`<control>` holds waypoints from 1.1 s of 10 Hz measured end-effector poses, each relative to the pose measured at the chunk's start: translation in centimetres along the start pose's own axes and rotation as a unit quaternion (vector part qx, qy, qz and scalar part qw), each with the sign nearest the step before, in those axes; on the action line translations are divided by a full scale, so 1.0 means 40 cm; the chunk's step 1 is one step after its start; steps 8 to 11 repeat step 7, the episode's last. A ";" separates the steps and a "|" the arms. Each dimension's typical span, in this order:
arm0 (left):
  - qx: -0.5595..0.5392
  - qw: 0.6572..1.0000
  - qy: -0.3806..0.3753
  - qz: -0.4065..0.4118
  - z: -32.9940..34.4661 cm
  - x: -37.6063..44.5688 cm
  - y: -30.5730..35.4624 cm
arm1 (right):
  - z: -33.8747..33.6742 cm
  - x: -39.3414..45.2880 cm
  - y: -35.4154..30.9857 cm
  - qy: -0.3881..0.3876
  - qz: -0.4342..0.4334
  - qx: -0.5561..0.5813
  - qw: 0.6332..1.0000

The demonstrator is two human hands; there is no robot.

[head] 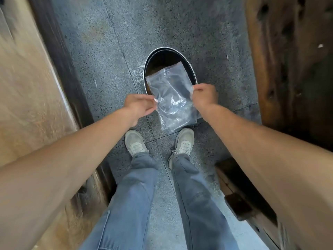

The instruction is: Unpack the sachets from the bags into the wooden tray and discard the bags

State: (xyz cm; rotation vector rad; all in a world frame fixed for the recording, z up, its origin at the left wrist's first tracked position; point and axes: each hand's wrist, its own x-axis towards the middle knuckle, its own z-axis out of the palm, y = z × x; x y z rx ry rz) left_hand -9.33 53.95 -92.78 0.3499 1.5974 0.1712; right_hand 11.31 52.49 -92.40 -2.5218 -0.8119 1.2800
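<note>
Hands met over a round black bin [191, 69] that stood on the speckled grey floor [100, 42]. Between them hung a clear plastic bag [172, 98], slack and wrinkled, see-through from corner to corner; I could make out no sachet inside it. The left hand [139, 106] pinched the bag's left edge about halfway down, thumb and forefinger closed on the film, the other fingers curled under. The right hand [204, 95] had its grip on the right edge a little higher, fingertips nipped together on the plastic. So both hands were grasping the same bag, one on each side, and it was stretched loosely between them.

The bag's far end lay over the bin's mouth, covering the near part of the opening, while its near end drooped past the rim toward the person's feet. Inside the bin, beyond the bag, something brown showed at the bottom, too dim to name.

The person stood in blue jeans [133, 204] and pale grey trainers [135, 142], toes pointed at the bin and just short of it. Wooden furniture [27, 87] closed in on the left, light and blurred, and darker knotted wood [288, 51] rose on the right.
</note>
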 end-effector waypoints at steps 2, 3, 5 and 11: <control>-0.006 1.000 -0.019 -0.018 -0.021 0.015 0.018 | 0.014 -0.012 0.001 0.002 0.059 0.079 0.995; -0.069 0.995 -0.055 -0.049 -0.029 0.011 0.022 | 0.013 -0.026 0.001 -0.009 0.088 0.150 0.985; -0.151 0.982 -0.086 -0.075 -0.050 -0.016 0.019 | -0.011 -0.048 -0.003 -0.066 0.094 0.243 0.963; -0.197 0.972 -0.110 -0.071 -0.067 -0.078 0.027 | -0.040 -0.092 -0.031 -0.072 0.096 0.289 0.950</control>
